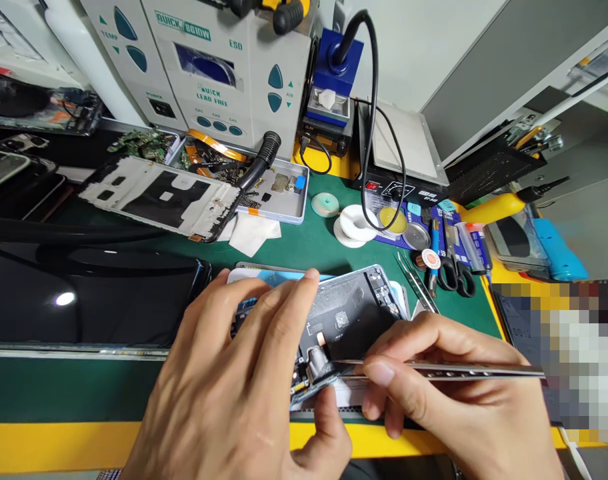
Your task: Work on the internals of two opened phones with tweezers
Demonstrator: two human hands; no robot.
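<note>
Small loose parts (281,183) in a shallow tray (295,208) at the back of the green tabletop (59,390), and, nearer the front, an opened phone frame (351,300), bluish-rimmed and dark inside, long axis rising rightward, gripped in the left hand (234,373), with metal tweezers (454,369) pinched in the right hand (469,407).

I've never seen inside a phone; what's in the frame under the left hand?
Inside the phone frame are a dark floor, components at the right end and a grey piece near the tweezers. The left hand covers much of the left side, hiding what's there.
</note>
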